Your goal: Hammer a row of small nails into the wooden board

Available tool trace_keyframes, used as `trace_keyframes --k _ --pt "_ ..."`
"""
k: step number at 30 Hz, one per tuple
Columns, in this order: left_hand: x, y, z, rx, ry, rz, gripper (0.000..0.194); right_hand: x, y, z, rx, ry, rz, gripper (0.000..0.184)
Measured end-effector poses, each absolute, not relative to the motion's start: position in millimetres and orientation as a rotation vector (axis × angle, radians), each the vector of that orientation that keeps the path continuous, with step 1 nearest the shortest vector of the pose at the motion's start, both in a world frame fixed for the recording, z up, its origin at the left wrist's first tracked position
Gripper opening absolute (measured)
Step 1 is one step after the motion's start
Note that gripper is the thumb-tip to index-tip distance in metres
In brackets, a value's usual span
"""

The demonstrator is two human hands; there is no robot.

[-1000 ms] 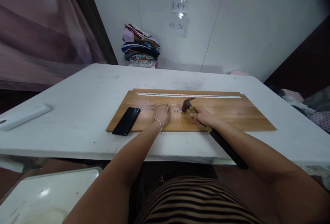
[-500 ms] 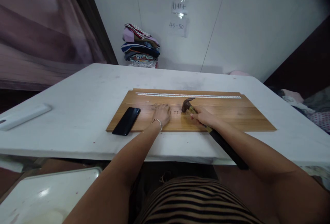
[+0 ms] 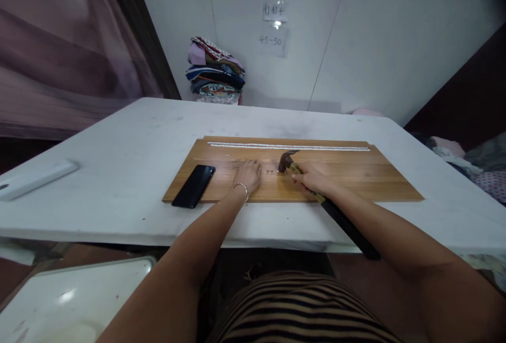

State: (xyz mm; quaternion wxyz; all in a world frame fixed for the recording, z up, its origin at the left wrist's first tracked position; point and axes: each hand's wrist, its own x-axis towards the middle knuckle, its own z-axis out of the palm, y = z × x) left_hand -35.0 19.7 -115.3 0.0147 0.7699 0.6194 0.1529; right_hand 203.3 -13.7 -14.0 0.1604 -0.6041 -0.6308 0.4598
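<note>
My right hand [image 3: 310, 178] is wrapped round a claw hammer [image 3: 348, 227], gripping it high up near the rusty head. The hammer head rests at or just over the wooden board [image 3: 340, 174], beside a short row of small nails [image 3: 269, 172] that stand up from it. My left hand [image 3: 249, 171], with a bracelet at the wrist, lies flat on the board, its fingers stretched out. Several loose nails [image 3: 236, 164] lie against its left side, and a single nail [image 3: 226, 155] lies farther back. A white measuring strip [image 3: 288, 147] runs along the board's far side.
A black phone [image 3: 194, 186] lies on the board's left end. The board sits on a white table [image 3: 130, 164], with a long white object [image 3: 37, 178] at far left. Folded clothes [image 3: 216, 71] are stacked by the wall. A white stool [image 3: 87, 290] stands below at left.
</note>
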Motion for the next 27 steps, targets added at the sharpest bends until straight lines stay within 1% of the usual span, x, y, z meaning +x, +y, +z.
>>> trace_keyframes --k 7,10,16,23,27 --pt "-35.5 18.8 -116.5 2.361 1.920 0.517 0.029 204.2 -11.3 -11.4 -1.721 -1.838 1.261 0.013" --pt "-35.6 19.2 -116.1 2.358 1.918 0.525 0.029 204.2 -10.2 -14.4 -1.711 -1.823 1.292 0.013" --pt "-35.1 19.7 -114.4 2.380 1.920 0.488 0.031 204.8 -11.2 -20.3 -1.686 -1.779 1.376 0.012" --pt "-34.6 17.6 -111.6 2.375 1.918 0.470 0.032 206.5 -6.5 -16.5 -1.733 -1.865 1.238 0.010" --pt "-34.5 17.9 -112.2 2.371 1.925 0.476 0.033 206.8 -7.3 -19.6 -1.695 -1.828 1.327 0.010"
